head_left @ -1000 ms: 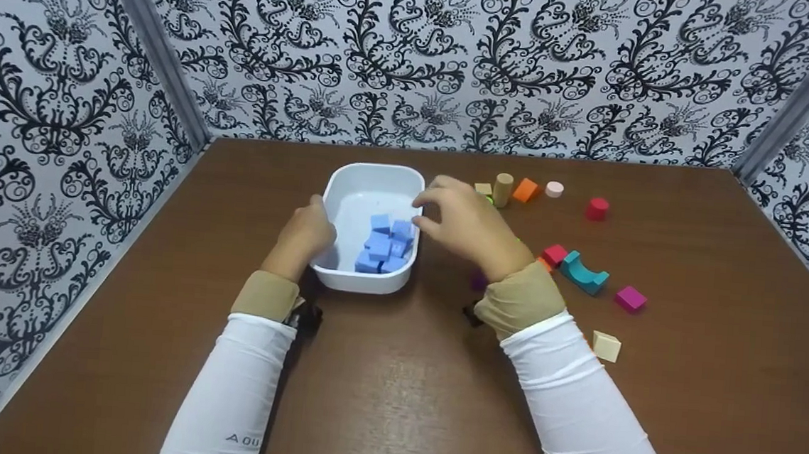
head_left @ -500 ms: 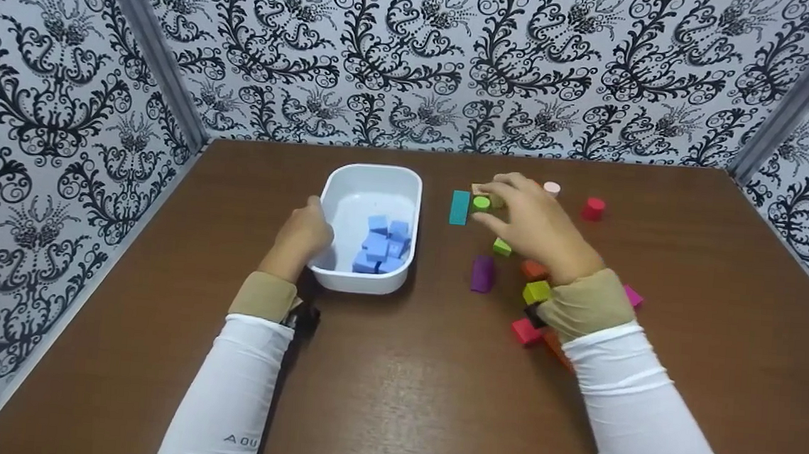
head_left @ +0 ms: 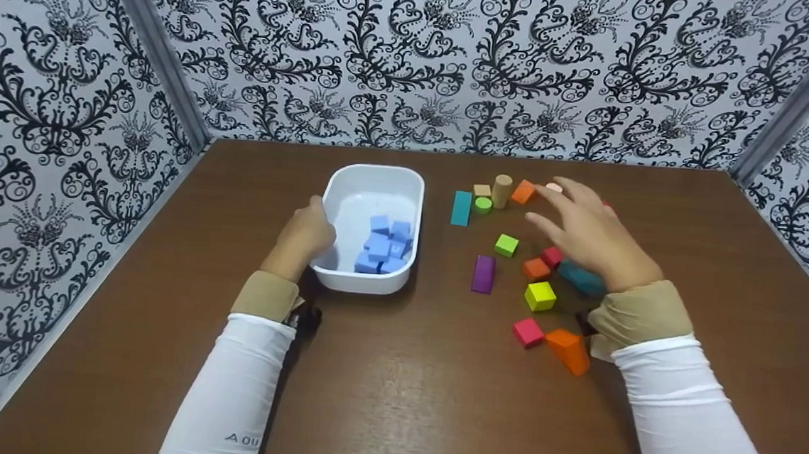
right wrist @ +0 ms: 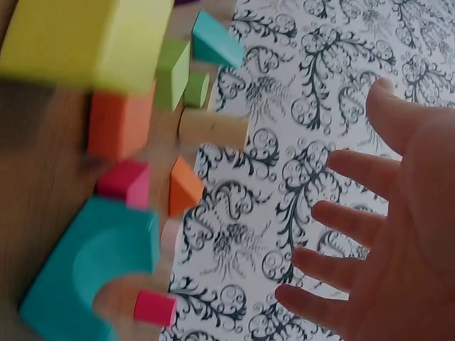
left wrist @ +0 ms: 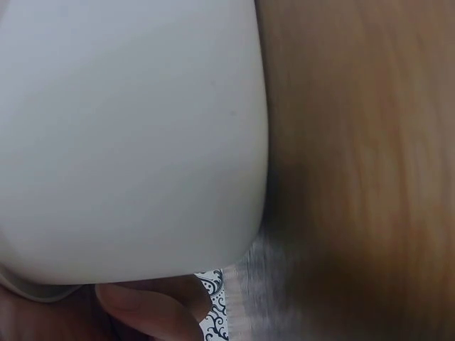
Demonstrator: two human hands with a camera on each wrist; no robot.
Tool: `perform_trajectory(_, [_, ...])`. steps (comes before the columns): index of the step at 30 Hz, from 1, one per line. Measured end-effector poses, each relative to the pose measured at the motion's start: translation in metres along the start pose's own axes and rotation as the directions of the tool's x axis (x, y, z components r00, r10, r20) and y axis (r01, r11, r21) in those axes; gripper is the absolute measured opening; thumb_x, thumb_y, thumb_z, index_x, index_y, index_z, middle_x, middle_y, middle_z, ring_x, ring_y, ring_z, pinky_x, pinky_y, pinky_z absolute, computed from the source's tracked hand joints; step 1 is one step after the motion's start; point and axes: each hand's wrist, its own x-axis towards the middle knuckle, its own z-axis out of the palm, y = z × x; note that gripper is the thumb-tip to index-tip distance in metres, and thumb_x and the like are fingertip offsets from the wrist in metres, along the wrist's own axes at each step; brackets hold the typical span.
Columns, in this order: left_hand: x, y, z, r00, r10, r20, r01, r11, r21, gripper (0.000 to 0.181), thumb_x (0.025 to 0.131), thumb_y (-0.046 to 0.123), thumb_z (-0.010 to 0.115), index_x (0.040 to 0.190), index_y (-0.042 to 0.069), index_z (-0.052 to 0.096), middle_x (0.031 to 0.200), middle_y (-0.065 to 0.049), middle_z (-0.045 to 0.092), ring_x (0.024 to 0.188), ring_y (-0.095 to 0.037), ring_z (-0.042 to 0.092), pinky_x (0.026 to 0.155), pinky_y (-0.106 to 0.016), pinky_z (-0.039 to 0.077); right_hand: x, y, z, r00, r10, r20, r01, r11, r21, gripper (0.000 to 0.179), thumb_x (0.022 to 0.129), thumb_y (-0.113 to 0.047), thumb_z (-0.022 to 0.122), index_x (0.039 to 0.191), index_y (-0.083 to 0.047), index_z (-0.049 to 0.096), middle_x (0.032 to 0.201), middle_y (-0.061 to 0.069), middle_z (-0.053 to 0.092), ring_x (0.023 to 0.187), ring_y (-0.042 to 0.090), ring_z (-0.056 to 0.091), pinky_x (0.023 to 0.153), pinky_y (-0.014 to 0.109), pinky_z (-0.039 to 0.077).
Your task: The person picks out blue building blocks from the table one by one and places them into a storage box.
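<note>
My left hand (head_left: 306,233) grips the left rim of a white plastic tub (head_left: 361,283) standing on the table. Inside it, several light-blue blocks (head_left: 379,246) lie heaped toward the front right. The tub's outer wall (left wrist: 135,142) fills much of the left wrist view, with finger ends at its rim. My right hand (head_left: 593,229) hovers above the scattered blocks on the right, fingers spread and holding nothing. Below it is a teal arch block (right wrist: 53,277), partly covered by the hand in the head view. An orange triangular block (head_left: 523,191) lies just beyond its fingertips.
Around the right hand lie a yellow cube (head_left: 540,296), a purple block (head_left: 484,274), a green block (head_left: 506,245), a teal block (head_left: 461,208), a wooden cylinder (head_left: 502,191), a pink-red block (head_left: 529,332) and an orange block (head_left: 568,351). A patterned wall (head_left: 416,64) borders the back.
My right hand has moved from the tub's right rim out over the loose blocks to the right, fingers spreading. The left hand, the tub and the blue blocks stay in place.
</note>
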Motion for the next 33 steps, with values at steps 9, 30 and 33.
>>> perform_trajectory(9, [-0.001, 0.001, 0.000, 1.000, 0.001, 0.004, -0.001, 1.000, 0.000, 0.064, 0.103, 0.006, 0.041, 0.162, -0.009, 0.021, 0.150, -0.035, 0.050, 0.133, -0.044, 0.057, 0.114, -0.059, 0.044, -0.012, 0.029, -0.006, 0.995, 0.076, 0.068, -0.074, 0.997, -0.037, 0.085, 0.107, -0.066, 0.041, 0.170, -0.011, 0.024, 0.175, 0.027, 0.009, 0.157, 0.059, 0.003, 0.118, 0.080, 0.008])
perform_trajectory(30, [0.001, 0.000, 0.000, 1.000, 0.007, -0.008, -0.007, 1.000, 0.024, 0.065, 0.101, 0.005, 0.042, 0.161, -0.010, 0.023, 0.149, -0.035, 0.052, 0.134, -0.044, 0.057, 0.113, -0.058, 0.045, -0.019, 0.047, -0.006, 0.984, 0.136, 0.117, -0.130, 0.990, -0.061, 0.095, 0.103, -0.075, 0.039, 0.171, -0.011, 0.019, 0.175, 0.028, 0.002, 0.156, 0.061, -0.003, 0.114, 0.083, -0.007])
perform_trajectory(33, [0.002, 0.000, 0.000, 1.000, 0.006, -0.008, -0.006, 1.000, 0.022, 0.065, 0.102, 0.009, 0.042, 0.161, -0.010, 0.023, 0.148, -0.034, 0.053, 0.131, -0.044, 0.058, 0.112, -0.058, 0.046, -0.020, 0.045, -0.007, 0.984, 0.133, 0.118, -0.127, 0.990, -0.059, 0.094, 0.104, -0.074, 0.039, 0.171, -0.010, 0.020, 0.175, 0.028, 0.003, 0.156, 0.061, -0.003, 0.114, 0.084, -0.006])
